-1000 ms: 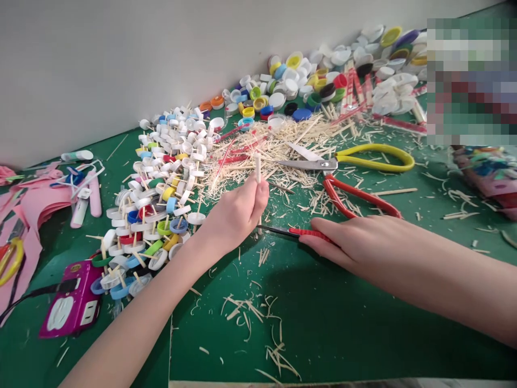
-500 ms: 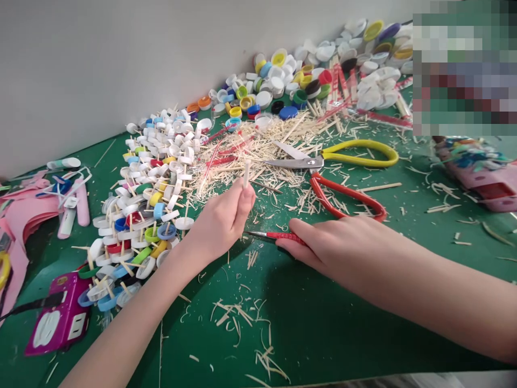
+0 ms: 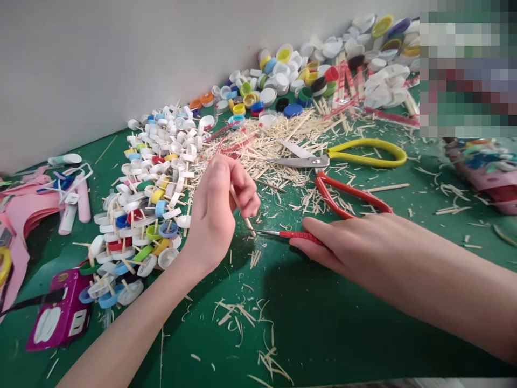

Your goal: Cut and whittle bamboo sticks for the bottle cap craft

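My left hand (image 3: pixel 224 210) is closed with curled fingers around a thin wooden stick (image 3: pixel 249 223), whose lower end slants down out of the grip. My right hand (image 3: pixel 343 242) is wrapped round a red-handled tool (image 3: pixel 299 236) with a narrow, pointed metal blade; most of its handle is hidden in my palm. The blade's tip lies right by the stick's lower end, and I cannot tell if they touch. Just beyond my right hand are large opened scissors (image 3: pixel 321 161) with one yellow and one red handle. Wood shavings (image 3: pixel 232 312) are scattered below my hands.
Bottle caps with short sticks in them (image 3: pixel 149 199) crowd the left. Loose caps (image 3: pixel 278 81) line the wall (image 3: pixel 100 64). A heap of wood splinters (image 3: pixel 291 129) lies behind the scissors. A purple case (image 3: pixel 60 312), pink sheets (image 3: pixel 32 210) and a pink box (image 3: pixel 493 178) rest on the green table.
My left hand has turned over, so the stick's end that pointed up now points down beside the blade. My right hand keeps the tool almost in place. The view has shifted slightly.
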`<state>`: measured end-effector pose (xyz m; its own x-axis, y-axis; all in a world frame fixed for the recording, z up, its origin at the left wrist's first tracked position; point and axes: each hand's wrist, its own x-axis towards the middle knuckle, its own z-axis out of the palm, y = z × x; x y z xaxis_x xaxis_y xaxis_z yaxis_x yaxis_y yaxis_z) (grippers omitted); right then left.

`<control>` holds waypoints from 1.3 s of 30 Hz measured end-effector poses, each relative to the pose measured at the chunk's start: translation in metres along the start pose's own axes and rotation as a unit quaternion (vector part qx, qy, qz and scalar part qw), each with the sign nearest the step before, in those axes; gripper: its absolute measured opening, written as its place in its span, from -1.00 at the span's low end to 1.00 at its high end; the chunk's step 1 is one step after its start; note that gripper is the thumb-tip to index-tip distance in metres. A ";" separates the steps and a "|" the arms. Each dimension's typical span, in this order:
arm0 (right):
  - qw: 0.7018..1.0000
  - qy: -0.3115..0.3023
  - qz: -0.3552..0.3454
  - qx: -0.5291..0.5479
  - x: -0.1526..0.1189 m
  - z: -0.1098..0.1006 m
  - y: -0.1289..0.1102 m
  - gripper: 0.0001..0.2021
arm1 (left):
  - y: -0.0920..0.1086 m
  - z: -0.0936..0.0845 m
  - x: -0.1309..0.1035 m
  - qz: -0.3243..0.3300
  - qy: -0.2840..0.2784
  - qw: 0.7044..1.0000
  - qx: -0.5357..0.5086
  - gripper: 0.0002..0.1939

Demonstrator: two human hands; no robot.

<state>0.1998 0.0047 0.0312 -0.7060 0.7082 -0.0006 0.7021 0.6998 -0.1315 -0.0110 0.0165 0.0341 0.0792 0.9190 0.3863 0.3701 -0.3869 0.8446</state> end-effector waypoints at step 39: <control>0.996 -0.001 -0.004 -0.089 0.008 0.005 -0.005 -0.46 | 0.010 0.010 0.005 -0.113 0.009 0.941 -0.318 -0.49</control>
<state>0.1903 0.0064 0.0266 -0.7123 0.7019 -0.0030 0.7010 0.7116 0.0460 0.0027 0.0183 0.0409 0.0478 0.9842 0.1705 -0.2530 -0.1532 0.9553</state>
